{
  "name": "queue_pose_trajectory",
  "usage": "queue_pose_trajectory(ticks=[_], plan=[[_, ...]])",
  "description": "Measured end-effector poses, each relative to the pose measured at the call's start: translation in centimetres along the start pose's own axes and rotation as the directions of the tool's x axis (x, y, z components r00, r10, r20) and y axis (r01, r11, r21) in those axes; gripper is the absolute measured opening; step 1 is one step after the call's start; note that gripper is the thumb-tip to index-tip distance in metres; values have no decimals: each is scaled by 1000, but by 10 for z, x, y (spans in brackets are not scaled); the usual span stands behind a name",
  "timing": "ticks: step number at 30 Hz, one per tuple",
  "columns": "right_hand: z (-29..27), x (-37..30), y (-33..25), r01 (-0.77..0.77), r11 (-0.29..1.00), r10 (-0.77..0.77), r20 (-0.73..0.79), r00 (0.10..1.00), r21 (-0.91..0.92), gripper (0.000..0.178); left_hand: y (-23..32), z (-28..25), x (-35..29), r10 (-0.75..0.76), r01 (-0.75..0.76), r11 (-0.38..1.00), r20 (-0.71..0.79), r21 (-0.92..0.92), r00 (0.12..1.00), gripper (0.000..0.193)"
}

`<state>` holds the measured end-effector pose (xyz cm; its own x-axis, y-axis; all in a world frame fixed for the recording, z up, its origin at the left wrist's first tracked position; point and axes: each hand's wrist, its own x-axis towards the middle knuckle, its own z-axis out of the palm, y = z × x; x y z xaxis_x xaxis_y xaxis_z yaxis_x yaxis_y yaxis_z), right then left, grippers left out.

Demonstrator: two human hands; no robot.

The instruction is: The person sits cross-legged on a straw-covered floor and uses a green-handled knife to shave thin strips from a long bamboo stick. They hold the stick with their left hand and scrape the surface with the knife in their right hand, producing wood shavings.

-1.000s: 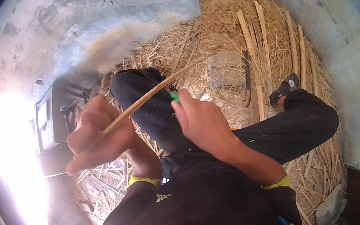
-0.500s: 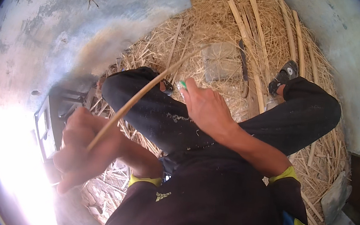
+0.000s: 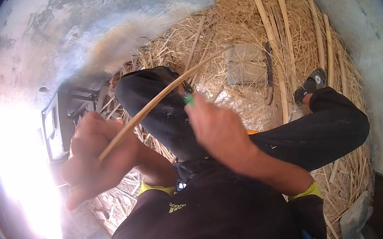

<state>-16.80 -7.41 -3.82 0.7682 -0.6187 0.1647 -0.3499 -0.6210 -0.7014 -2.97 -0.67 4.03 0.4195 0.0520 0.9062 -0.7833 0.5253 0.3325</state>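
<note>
My left hand, at the left, is closed around the lower end of a long, thin wooden strip. The strip slants up and away to the right, passing over my left knee, with its far tip near a flat stone block. Over my lap, my right hand is blurred by motion. Its fingers are closed on a small green object, mostly hidden, so its kind is unclear. It sits just right of the strip, apart from it.
Between my legs and beyond lie straw-like shavings. Long split sticks and a dark blade with a handle lie beside the block. A pale wall rises at left; a grey stone lies at right.
My right hand, with the green object, has moved a little toward me and left relative to the stone block. My left hand still grips the strip. The whole view has shifted slightly.
</note>
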Motion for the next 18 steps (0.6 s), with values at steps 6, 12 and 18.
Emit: queue_pose_trajectory(ticks=[6, 12, 18], plan=[[-18, -15, -24, 225, 971, -224, -22, 974, 78, 20, 2, 3, -5, 10, -7, 998, -55, 58, 998, 58], [-24, -13, -22, 237, 965, -234, -45, 971, 108, 19, 6, 9, -7, 75, -48, 974, -116, 222, 990, 56], [-4, -3, -8, 50, 999, -49, 9, 999, -15, 19, 21, 28, -5, 34, 119, 892, -325, 437, 945, 58]])
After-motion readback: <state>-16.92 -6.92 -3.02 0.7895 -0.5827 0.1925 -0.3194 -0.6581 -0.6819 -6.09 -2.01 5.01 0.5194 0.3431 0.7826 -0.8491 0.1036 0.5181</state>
